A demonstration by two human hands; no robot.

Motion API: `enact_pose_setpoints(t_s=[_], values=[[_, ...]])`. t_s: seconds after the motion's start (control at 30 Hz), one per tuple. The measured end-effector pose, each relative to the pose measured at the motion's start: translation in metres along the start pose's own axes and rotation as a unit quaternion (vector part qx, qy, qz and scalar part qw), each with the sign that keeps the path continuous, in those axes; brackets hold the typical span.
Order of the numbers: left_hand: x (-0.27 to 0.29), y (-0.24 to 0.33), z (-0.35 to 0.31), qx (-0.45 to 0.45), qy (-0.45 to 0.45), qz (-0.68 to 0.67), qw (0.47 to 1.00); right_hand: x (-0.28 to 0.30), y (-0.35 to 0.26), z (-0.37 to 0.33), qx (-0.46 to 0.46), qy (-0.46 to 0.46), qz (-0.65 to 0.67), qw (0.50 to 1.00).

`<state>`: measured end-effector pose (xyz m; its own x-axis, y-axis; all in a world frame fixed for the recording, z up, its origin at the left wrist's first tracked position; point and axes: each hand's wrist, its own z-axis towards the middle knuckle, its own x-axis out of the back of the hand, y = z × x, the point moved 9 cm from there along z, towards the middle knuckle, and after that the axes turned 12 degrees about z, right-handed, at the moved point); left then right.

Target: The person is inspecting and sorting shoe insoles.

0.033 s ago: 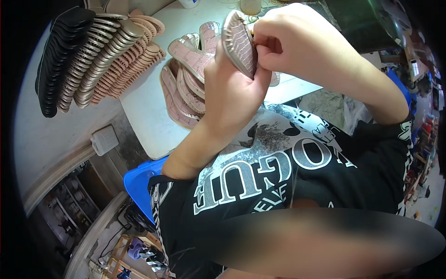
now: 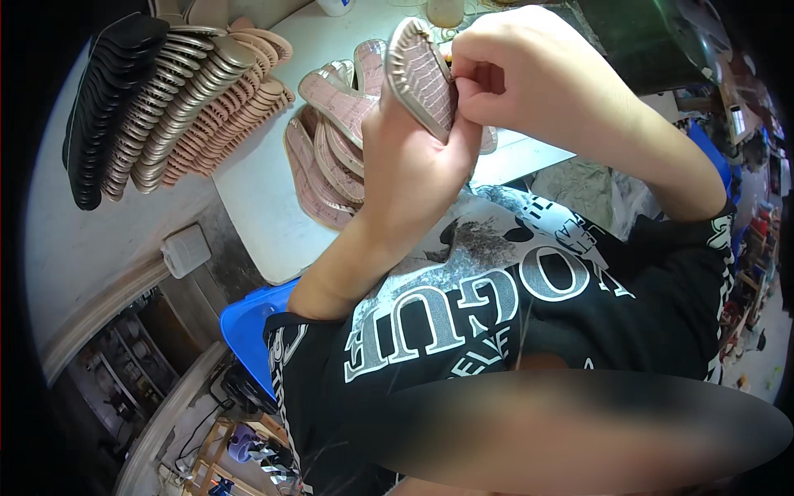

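A pink insole-shaped piece with a crocodile-like pattern and a pleated metallic rim stands tilted above the table. My left hand is wrapped round its lower part. Close against its right edge, my right hand is closed in a pinch. A small yellow-orange spot shows by those fingertips, but what they grip is hidden. Behind my left hand lies a loose pile of matching pink insoles, partly covered by that hand and wrist.
Rows of black insoles, gold insoles and plain pink ones stand left of the white table. A jar and a white container are at the back. A blue chair shows behind my left elbow.
The held piece has tipped slightly left, so more of its patterned face shows. My left hand has shifted a little left with it; my right hand is nearly unmoved.
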<state>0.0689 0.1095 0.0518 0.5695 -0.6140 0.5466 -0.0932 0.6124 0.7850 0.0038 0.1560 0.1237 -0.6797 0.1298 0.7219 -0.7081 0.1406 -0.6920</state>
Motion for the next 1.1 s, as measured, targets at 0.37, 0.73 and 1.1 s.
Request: enact_pose_setpoints(t_s=[0.37, 0.73, 1.1], values=[[-0.01, -0.016, -0.007, 0.109, -0.037, -0.295, 0.949, -0.035, 0.09, -0.008, -0.069, -0.001, 0.417, 0.906], [-0.003, -0.008, -0.005, 0.035, -0.014, -0.168, 0.985, -0.019, 0.025, -0.008, 0.157, -0.009, -0.023, 0.987], [0.001, -0.006, -0.001, 0.081, -0.042, -0.365, 0.927, -0.024, 0.06, -0.013, 0.042, 0.004, 0.43, 0.902]])
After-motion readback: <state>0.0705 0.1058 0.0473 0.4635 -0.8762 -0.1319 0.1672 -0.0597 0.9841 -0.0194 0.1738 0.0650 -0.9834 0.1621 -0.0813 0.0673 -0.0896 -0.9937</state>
